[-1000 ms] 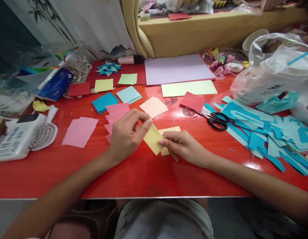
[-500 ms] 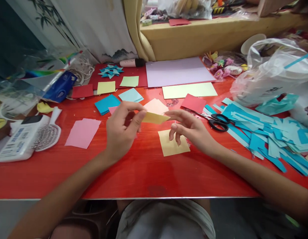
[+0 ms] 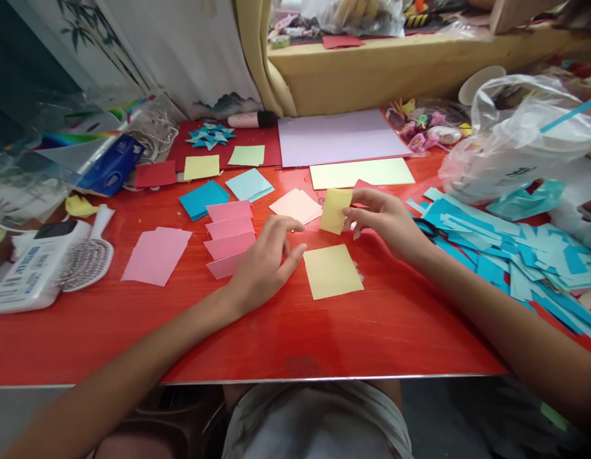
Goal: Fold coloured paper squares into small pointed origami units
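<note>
Between the thumb and fingers of my right hand (image 3: 381,220) is a folded yellow paper (image 3: 334,211), held upright above the table. A flat yellow paper square (image 3: 333,272) lies just below it on the red tabletop. My left hand (image 3: 271,258) is empty, its fingers apart, just left of that square. Beside the left hand stand several folded pink papers (image 3: 229,229) in a column, partly covered by the hand at the bottom. Peach paper squares (image 3: 296,205) lie behind, between the two hands.
Pink sheets (image 3: 157,256), blue squares (image 3: 204,200) and light blue squares (image 3: 250,184) lie to the left. A white hairbrush (image 3: 88,261) is farther left. At right are black-handled scissors (image 3: 426,227), mostly hidden, blue paper strips (image 3: 510,255) and a plastic bag (image 3: 519,140).
The folded yellow paper has passed from my left hand to my right and turned upright. My left hand has let go and lowered, and the folded pink papers now show.
</note>
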`<state>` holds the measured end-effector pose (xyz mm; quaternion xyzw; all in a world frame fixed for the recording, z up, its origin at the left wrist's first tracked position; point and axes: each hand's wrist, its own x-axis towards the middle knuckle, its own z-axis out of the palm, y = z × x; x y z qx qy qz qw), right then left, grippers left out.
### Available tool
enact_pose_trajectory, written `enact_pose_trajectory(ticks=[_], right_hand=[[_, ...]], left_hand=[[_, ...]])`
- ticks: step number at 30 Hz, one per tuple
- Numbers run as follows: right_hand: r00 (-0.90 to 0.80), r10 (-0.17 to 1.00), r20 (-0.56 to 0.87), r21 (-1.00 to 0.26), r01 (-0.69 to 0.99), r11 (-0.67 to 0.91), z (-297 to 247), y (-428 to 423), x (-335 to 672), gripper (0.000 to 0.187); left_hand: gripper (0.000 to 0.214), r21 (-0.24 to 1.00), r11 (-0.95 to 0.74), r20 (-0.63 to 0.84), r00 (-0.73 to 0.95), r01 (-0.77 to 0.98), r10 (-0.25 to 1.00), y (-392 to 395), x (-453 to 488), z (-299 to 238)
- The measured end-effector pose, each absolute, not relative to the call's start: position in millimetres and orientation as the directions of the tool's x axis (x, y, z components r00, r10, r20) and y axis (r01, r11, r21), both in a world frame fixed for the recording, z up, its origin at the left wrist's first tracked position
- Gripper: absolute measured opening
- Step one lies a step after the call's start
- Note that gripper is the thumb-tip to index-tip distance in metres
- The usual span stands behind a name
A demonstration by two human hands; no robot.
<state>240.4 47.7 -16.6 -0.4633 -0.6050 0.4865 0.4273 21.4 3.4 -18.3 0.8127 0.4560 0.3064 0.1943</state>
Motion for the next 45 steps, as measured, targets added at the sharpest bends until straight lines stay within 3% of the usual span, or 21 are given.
enact_pose_trajectory(ticks=[5, 11, 15, 18, 22, 28, 34, 40, 45], right_hand=[[-0.219, 0.975, 0.039, -0.985, 0.157, 0.075, -23.3, 51.0, 240.1, 0.018], [-0.203, 0.979, 0.005, -0.993, 0.119, 0.030, -30.2, 51.5, 237.0, 0.010], [-0.176, 0.984, 0.035, -0.996, 0.076, 0.049, -30.8, 50.3, 237.2, 0.003], [-0.188, 0.981, 0.055, -0.997, -0.069, 0.043, -28.6, 46.3, 235.0, 0.002], [-0.258, 0.966, -0.005, -0.963, -0.259, -0.075, -24.3, 34.6, 225.4, 0.010], [-0.432, 0.896, -0.101, -0.901, -0.343, -0.266, -22.5, 19.7, 216.2, 0.012], [-0.372, 0.919, -0.131, -0.857, -0.423, -0.293, -18.4, 17.9, 214.4, 0.011], [-0.345, 0.927, -0.144, -0.837, -0.457, -0.300, -15.4, 15.4, 213.3, 0.017], [-0.367, 0.920, -0.138, -0.798, -0.509, -0.323, -14.6, 14.0, 214.3, 0.022]], left_hand=[[0.020, 0.473, -0.574, 0.331, 0.470, 0.668, 0.819, 0.9, 22.1, -22.4], [0.019, 0.190, -0.718, 0.424, 0.604, 0.669, 0.675, -3.8, 24.4, -29.7], [0.020, 0.144, -0.733, 0.442, 0.620, 0.665, 0.648, -4.8, 25.3, -34.3], [0.023, 0.173, -0.706, 0.481, 0.567, 0.687, 0.669, -3.8, 24.8, -34.2], [0.034, 0.228, -0.692, 0.551, 0.495, 0.685, 0.671, -2.1, 23.9, -33.1], [0.037, 0.305, -0.716, 0.568, 0.484, 0.628, 0.666, -3.8, 23.4, -31.6], [0.019, 0.455, -0.655, 0.468, 0.463, 0.604, 0.752, -5.2, 23.8, -24.5], [0.027, 0.533, -0.622, 0.313, 0.549, 0.574, 0.774, -4.5, 24.6, -26.7], [0.028, 0.669, -0.556, 0.281, 0.525, 0.493, 0.803, -5.1, 26.2, -24.4]])
